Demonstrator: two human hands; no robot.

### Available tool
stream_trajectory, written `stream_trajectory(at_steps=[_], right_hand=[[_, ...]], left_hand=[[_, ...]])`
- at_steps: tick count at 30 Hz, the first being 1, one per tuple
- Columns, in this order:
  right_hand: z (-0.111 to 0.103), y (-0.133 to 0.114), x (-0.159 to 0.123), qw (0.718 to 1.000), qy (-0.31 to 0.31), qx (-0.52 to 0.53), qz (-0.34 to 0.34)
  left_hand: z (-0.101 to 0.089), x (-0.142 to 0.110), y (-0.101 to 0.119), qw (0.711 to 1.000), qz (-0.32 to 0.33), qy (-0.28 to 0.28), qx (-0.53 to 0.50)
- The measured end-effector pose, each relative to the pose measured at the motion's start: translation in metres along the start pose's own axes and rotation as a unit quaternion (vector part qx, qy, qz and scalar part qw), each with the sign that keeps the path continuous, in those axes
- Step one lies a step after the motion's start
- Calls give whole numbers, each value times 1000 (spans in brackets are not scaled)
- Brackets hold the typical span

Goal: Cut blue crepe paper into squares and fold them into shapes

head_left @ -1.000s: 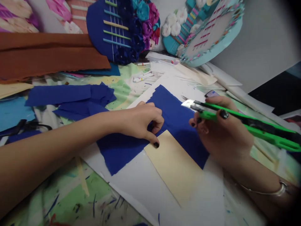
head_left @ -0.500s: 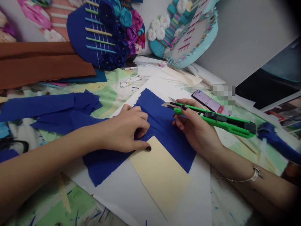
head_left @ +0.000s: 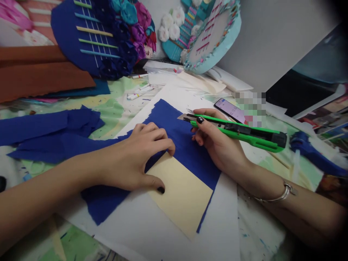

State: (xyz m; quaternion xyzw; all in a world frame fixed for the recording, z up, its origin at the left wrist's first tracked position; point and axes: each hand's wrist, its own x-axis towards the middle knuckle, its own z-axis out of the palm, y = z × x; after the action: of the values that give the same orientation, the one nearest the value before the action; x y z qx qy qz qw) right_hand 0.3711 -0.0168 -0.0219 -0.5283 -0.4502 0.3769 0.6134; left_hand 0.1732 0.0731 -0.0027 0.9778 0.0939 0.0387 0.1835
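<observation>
1. Grey wall [head_left: 261,43] is filling the upper right of the frame, while a dark blue guitar-shaped decoration [head_left: 65,40] is standing at the upper left, behind a long strip of brown paper or cloth [head_left: 40,79].
2. Across the middle, a thin deep-blue sheet with ragged edges [head_left: 165,116] is lying on a large white board [head_left: 217,221], and a cream rectangular card [head_left: 179,188] is covering part of the blue just below centre.
3. The left hand [head_left: 141,156] is spreading open over the card's upper-left end, thumb resting on the face and fingertips reaching the top corner; it is pressing rather than grasping.
4. The right hand [head_left: 223,152] is gripping a green and black box cutter [head_left: 244,132], whose long axis is running nearly level, its blade pointing left.
5. That blade is sitting above and slightly right of the card's top corner, apart from it; its height over the blue is hard to judge.
6. The card's upper-right edge is slanting down to the right, facing the right hand, with a broad blue band showing between.
7. Along its lower-right edge only a narrow blue strip is showing, and the phone [head_left: 230,110] is lying just beyond the right hand.
</observation>
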Motion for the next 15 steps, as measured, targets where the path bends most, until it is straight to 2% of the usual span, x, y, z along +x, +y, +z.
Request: stream_trajectory(at_steps=[5, 10, 15], right_hand=[[2, -1, -4, 1000, -11, -5, -12], [3, 0, -7, 998, -2, -55, -25], [-5, -13, 0, 988, 30, -123, -86]], left_hand=[[2, 2, -5, 1000, -11, 18, -2], [3, 2, -6, 999, -22, 40, -14], [2, -1, -12, 997, -20, 54, -54]])
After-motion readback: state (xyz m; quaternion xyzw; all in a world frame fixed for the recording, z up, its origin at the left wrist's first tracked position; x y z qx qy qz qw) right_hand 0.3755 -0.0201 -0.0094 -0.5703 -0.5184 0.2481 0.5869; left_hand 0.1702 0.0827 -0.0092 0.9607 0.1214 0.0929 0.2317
